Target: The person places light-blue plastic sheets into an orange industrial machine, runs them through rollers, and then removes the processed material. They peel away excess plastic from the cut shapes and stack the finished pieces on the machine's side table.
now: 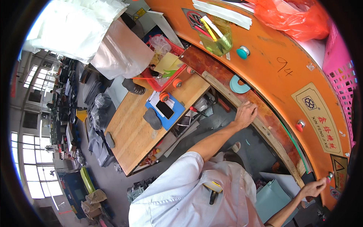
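- Knob [329, 176]: on the orange panel's [272, 75] end, at the right hand's [314, 188] nearly closed fingertips; I cannot tell the grip.
- Left hand [246, 114]: half-curled, holding nothing I see, at the wood rail [280, 150].
- Floor [261, 157]: shows between rail and table [128, 140].
- Teal arc [234, 87]: on the bed [272, 117], near the left hand.
- Cup [219, 46]: pens [208, 28] inside.
- Red basket [153, 84]: plastic bag [160, 44] inside.

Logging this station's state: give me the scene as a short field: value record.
Left hand: at the wooden rail, fingers bent, no held object visible
Right hand: fingers at a small button on the orange panel
Bed: reddish-brown surface with a pale blue curved piece
Panel fittings: teal button, red button, green pen cup
Side table: phone, blue folder, dark grey piece
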### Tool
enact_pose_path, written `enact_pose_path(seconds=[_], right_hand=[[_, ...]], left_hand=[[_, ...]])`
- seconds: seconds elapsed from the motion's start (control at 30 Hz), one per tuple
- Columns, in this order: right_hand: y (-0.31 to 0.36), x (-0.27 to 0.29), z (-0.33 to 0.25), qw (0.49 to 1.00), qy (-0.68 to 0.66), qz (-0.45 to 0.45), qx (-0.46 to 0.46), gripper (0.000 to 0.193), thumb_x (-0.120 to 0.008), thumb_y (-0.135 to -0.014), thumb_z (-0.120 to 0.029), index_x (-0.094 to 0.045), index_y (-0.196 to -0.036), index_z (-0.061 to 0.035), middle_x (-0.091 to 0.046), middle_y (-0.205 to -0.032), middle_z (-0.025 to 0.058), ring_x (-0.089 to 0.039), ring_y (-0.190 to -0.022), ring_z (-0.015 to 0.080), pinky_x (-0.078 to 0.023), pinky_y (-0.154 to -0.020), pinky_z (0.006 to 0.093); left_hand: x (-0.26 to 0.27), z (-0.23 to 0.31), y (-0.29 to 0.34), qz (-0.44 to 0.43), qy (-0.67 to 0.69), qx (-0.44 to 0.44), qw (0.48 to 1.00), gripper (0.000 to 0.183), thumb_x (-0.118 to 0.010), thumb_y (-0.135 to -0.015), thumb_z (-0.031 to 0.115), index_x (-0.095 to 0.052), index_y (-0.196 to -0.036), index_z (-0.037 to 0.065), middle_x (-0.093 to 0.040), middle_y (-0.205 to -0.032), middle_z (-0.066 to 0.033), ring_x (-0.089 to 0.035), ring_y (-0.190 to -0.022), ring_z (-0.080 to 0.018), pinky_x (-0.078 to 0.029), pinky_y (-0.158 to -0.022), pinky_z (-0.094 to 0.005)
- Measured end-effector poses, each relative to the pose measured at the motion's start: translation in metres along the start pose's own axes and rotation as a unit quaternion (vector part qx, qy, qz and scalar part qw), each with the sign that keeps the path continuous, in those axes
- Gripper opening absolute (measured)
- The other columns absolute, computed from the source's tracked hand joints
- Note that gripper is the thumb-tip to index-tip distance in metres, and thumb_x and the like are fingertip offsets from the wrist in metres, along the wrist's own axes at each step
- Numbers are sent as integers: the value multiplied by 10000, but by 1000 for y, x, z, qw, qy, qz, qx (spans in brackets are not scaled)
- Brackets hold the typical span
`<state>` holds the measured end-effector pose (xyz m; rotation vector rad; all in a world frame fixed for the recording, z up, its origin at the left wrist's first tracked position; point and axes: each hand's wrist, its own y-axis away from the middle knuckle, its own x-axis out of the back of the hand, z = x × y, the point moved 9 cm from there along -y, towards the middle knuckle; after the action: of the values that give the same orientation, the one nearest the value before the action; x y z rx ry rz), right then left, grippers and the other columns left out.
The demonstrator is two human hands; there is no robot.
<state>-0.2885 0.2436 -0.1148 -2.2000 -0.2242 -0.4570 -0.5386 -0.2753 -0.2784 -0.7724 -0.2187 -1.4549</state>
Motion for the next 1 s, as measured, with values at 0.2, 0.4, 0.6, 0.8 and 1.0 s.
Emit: enact_pose_path(seconds=[0.2,0.4,0.6,0.8,1.0], right_hand=[[-45,-1,33,992,-78,-97,-27,375,-574,-1142,-246,-702,-1236,93,-757,-1164,138,-689,-1077,182,-529,-997,326],[106,-21,8,961,-64,-262,-63,306,-629,-1104,-227,-720,-1204,47,-721,-1109,103,-661,-1064,206,-519,-972,357],[240,-43,-94,915,-25,-396,79,312,-628,-1075,-235,-715,-1225,24,-724,-1196,189,-658,-1124,356,-485,-1031,443],[249,-40,-122,923,23,-369,103,327,-661,-1024,-251,-721,-1230,-4,-712,-1254,216,-639,-1199,409,-465,-1075,508],[262,-25,-123,920,7,-386,66,315,-651,-1030,-284,-763,-1156,-18,-755,-1173,182,-651,-1184,379,-474,-1053,473]], left_hand=[[16,16,21,42,-7,-17,999,49,-683,-898,89,-700,-901,43,-677,-791,-123,-654,-846,-342,-519,-796,-476],[24,15,47,12,-17,-9,1000,74,-675,-903,113,-684,-895,39,-653,-762,-124,-627,-836,-359,-500,-837,-487],[46,10,74,10,-2,-29,1000,76,-655,-901,118,-662,-884,44,-674,-823,-157,-621,-892,-398,-501,-869,-502],[36,3,68,-37,14,-29,999,127,-653,-902,174,-668,-863,54,-701,-803,-169,-651,-897,-410,-521,-858,-521],[44,-12,87,-55,38,32,997,194,-624,-907,213,-636,-799,52,-667,-721,-156,-642,-798,-417,-515,-957,-519]])
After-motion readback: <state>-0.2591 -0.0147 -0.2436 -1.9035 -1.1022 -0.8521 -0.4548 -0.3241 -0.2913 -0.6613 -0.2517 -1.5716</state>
